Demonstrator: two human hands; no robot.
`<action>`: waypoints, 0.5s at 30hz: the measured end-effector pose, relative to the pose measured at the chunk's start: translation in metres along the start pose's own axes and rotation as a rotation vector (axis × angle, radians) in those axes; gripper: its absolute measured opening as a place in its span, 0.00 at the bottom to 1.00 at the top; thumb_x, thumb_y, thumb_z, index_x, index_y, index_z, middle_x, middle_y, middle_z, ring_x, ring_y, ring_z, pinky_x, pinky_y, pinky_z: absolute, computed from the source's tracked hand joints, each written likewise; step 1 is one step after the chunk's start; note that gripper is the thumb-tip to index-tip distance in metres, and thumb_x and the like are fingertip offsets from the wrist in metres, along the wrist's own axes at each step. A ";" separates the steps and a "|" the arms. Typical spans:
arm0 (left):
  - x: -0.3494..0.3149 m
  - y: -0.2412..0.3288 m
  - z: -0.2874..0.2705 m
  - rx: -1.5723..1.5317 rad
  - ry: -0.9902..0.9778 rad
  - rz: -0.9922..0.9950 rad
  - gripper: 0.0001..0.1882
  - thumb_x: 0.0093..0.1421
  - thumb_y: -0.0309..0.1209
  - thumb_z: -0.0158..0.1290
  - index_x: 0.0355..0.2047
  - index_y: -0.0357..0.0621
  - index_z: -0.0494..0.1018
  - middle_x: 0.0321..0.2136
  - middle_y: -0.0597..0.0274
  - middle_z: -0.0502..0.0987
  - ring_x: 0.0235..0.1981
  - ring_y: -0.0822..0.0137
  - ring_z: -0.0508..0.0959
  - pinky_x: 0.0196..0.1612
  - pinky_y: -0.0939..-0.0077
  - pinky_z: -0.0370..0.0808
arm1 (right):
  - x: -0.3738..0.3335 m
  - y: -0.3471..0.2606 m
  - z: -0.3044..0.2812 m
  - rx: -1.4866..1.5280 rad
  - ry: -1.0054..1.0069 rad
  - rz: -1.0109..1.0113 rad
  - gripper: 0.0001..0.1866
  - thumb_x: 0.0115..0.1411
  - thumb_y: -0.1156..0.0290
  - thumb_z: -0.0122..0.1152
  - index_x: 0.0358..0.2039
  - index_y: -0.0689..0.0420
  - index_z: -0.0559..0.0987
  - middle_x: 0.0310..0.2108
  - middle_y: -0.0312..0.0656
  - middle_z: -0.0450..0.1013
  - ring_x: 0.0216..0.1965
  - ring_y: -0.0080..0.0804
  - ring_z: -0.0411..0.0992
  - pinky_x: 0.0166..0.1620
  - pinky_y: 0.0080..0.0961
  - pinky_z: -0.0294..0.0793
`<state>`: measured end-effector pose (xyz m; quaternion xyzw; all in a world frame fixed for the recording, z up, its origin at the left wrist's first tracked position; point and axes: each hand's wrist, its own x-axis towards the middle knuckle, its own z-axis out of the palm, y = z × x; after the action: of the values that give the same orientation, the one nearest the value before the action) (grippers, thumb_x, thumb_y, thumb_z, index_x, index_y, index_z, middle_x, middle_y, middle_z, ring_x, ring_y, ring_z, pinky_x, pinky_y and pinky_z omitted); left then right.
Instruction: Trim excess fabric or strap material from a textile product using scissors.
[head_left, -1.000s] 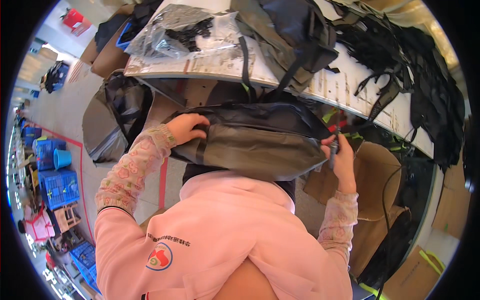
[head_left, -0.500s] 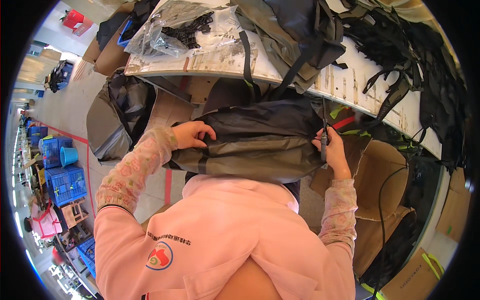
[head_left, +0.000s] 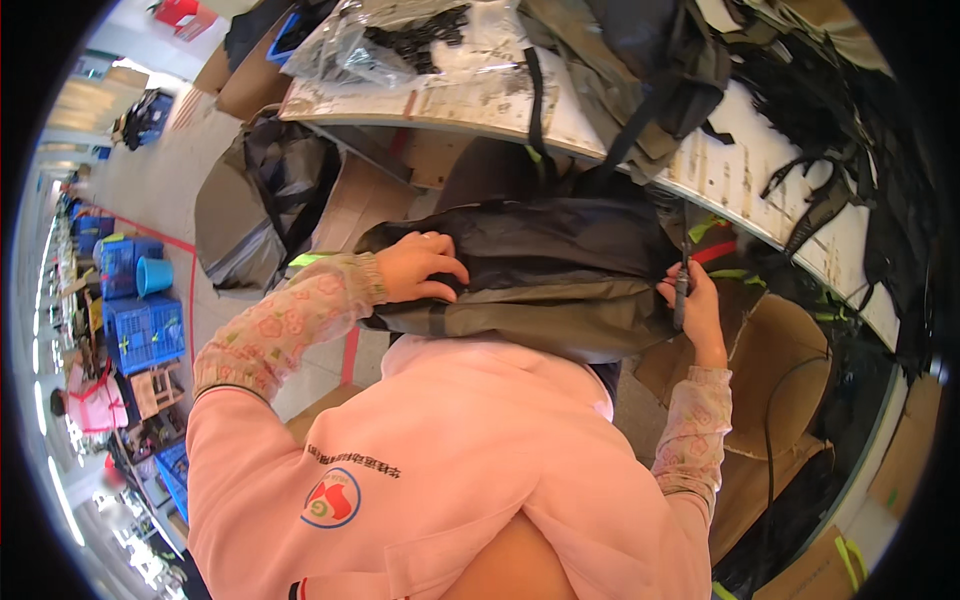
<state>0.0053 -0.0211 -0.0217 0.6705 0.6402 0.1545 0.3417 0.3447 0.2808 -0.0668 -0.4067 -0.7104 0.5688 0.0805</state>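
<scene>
Across my lap lies a black and olive-brown fabric bag (head_left: 560,290), on its side with folds along its length. My left hand (head_left: 420,268) is closed on the bag's left part, fingers curled into the dark cloth. At the bag's right end, my right hand (head_left: 697,305) is closed round a slim dark-handled tool (head_left: 682,290). Its thin shaft points away from me; the exact kind of tool cannot be made out. The fingertips of that hand are close against the bag's edge.
Ahead stands a worn white table (head_left: 450,105) with a plastic bag of black buckles (head_left: 420,40), more bags (head_left: 640,70) and black straps (head_left: 850,130). Another bag (head_left: 265,200) rests at left. Cardboard boxes (head_left: 780,370) and a black cable (head_left: 770,450) are at right; blue crates (head_left: 145,335) stand far left.
The view has shifted, so everything sits further right and slightly lower. My left hand has moved a little on the bag, fingers more bent. My right hand still grips the tool.
</scene>
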 end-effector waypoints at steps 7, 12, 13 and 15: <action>-0.001 0.004 0.018 0.114 0.010 0.012 0.07 0.51 0.37 0.60 0.27 0.54 0.74 0.31 0.65 0.70 0.41 0.61 0.69 0.42 0.65 0.63 | -0.006 -0.011 0.004 -0.007 0.025 0.053 0.14 0.50 0.80 0.67 0.36 0.59 0.71 0.28 0.34 0.72 0.30 0.17 0.69 0.34 0.16 0.69; -0.001 0.003 0.010 0.121 0.195 -0.005 0.05 0.54 0.31 0.57 0.27 0.49 0.71 0.30 0.63 0.72 0.38 0.59 0.72 0.41 0.66 0.66 | -0.006 -0.008 0.002 -0.067 0.053 -0.025 0.13 0.51 0.80 0.66 0.36 0.60 0.71 0.27 0.33 0.71 0.29 0.17 0.67 0.32 0.15 0.67; 0.000 0.003 0.002 -0.002 0.288 0.004 0.05 0.55 0.30 0.56 0.28 0.47 0.70 0.30 0.61 0.73 0.37 0.57 0.73 0.40 0.65 0.68 | -0.006 -0.007 0.001 -0.068 0.054 -0.027 0.13 0.51 0.80 0.66 0.36 0.60 0.71 0.27 0.33 0.71 0.29 0.17 0.67 0.32 0.15 0.67; 0.001 0.004 -0.017 -0.210 0.402 -0.007 0.06 0.59 0.27 0.52 0.31 0.41 0.66 0.30 0.55 0.76 0.35 0.51 0.76 0.38 0.65 0.72 | -0.007 -0.004 -0.002 -0.081 0.048 -0.054 0.13 0.51 0.80 0.66 0.36 0.59 0.71 0.28 0.33 0.71 0.29 0.17 0.67 0.33 0.15 0.67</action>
<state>-0.0024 -0.0153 -0.0067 0.5848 0.6781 0.3496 0.2756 0.3484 0.2773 -0.0599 -0.4039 -0.7413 0.5274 0.0962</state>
